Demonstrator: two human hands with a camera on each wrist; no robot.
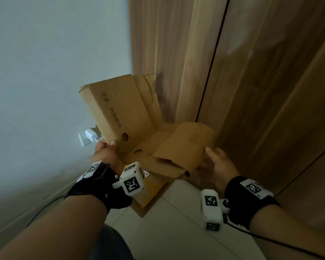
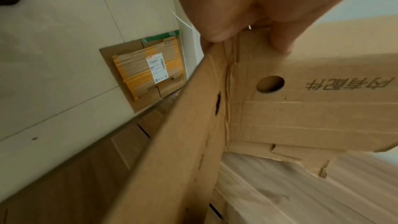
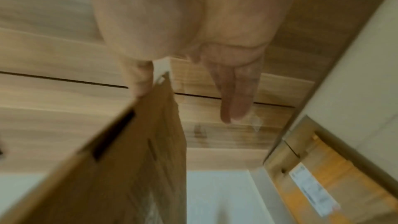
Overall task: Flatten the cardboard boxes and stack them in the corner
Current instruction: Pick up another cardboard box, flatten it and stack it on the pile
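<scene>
Two hands on one cardboard box [image 1: 131, 117] — left hand [image 1: 105, 152] fingers pinch it; right hand [image 1: 219, 162] fingers straight.

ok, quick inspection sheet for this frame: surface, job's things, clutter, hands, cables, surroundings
Surface: pale tiled floor.
Job's things: partly unfolded cardboard box held in the air, not flat; flattened stack with a white label lying on the floor in the corner.
Clutter: nothing seen.
Hands: left hand grips the box's near edge; right hand, fingers straight, thumb touching the box's other end.
Cables: black leads from both wrist units; white charger in a wall socket.
Surroundings: white wall, wood-grain cabinet doors.
</scene>
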